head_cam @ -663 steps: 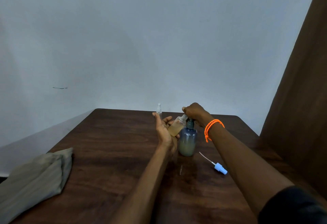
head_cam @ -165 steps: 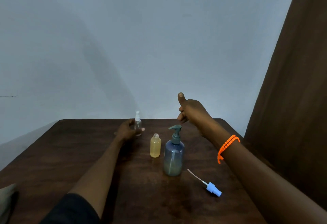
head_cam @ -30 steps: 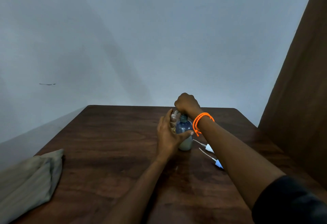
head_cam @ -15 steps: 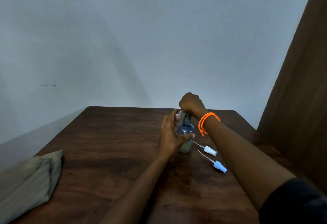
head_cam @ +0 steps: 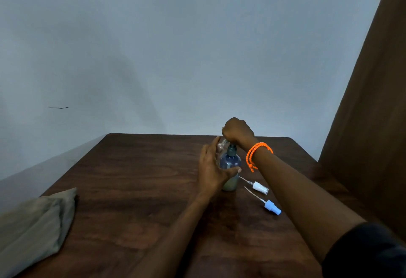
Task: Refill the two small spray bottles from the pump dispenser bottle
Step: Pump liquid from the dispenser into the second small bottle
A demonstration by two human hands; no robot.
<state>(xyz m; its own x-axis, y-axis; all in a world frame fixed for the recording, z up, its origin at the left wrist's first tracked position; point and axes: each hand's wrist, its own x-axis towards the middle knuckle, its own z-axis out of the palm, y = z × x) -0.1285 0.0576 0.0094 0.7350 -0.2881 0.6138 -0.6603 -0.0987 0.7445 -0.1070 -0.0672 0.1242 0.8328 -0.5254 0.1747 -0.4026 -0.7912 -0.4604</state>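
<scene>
The blue-grey pump dispenser bottle (head_cam: 230,163) stands upright on the dark wooden table (head_cam: 136,181). My right hand (head_cam: 238,131), with an orange bracelet on its wrist, is curled over the pump head and covers it. My left hand (head_cam: 212,167) holds a small clear spray bottle (head_cam: 221,145) tilted against the pump's nozzle, and its thumb lies across the dispenser's body. A white spray cap (head_cam: 260,187) and a blue spray cap (head_cam: 272,207), each with a dip tube, lie on the table right of the dispenser. The second small bottle is hidden.
A folded grey-green cloth (head_cam: 33,227) lies at the table's near left corner. A brown curtain (head_cam: 373,123) hangs close on the right. A pale wall runs behind the table's far edge.
Both hands stay at the dispenser: the right on the pump head, the left keeping the clear bottle at the nozzle. The white spray cap shows more fully beside my right forearm.
</scene>
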